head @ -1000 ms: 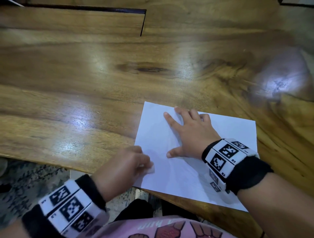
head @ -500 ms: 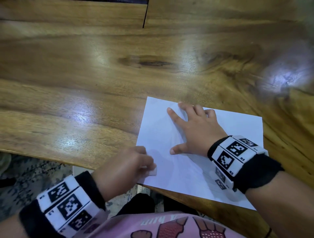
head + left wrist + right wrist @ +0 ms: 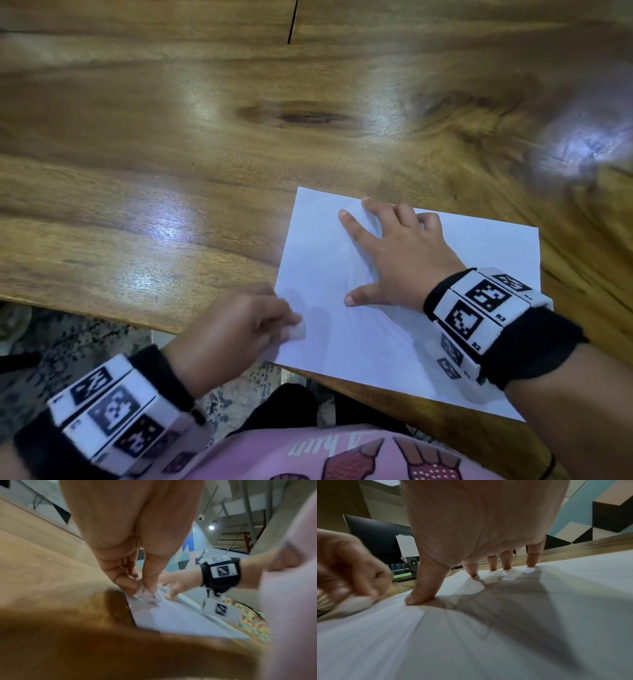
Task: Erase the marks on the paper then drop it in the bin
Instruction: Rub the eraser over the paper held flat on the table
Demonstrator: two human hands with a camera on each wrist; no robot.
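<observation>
The white-and-black coded wristband (image 3: 479, 315) on the right wrist carries small printed labels, "R3" and "R2", beside its square black-and-white marker patterns. The matching coded wristband (image 3: 113, 418) on the left wrist is too blurred to read. White lettering runs along the pink printed shirt (image 3: 329, 455) at the bottom of the head view, upside down and cut off, so it cannot be made out.

Eraser (image 3: 295, 331) mostly hidden in left hand (image 3: 236, 329); paper (image 3: 342, 308) marks too faint.

Overhead glare patches on table (image 3: 171, 233) (right edge smeared); wrist views motion-blurred, dim.
</observation>
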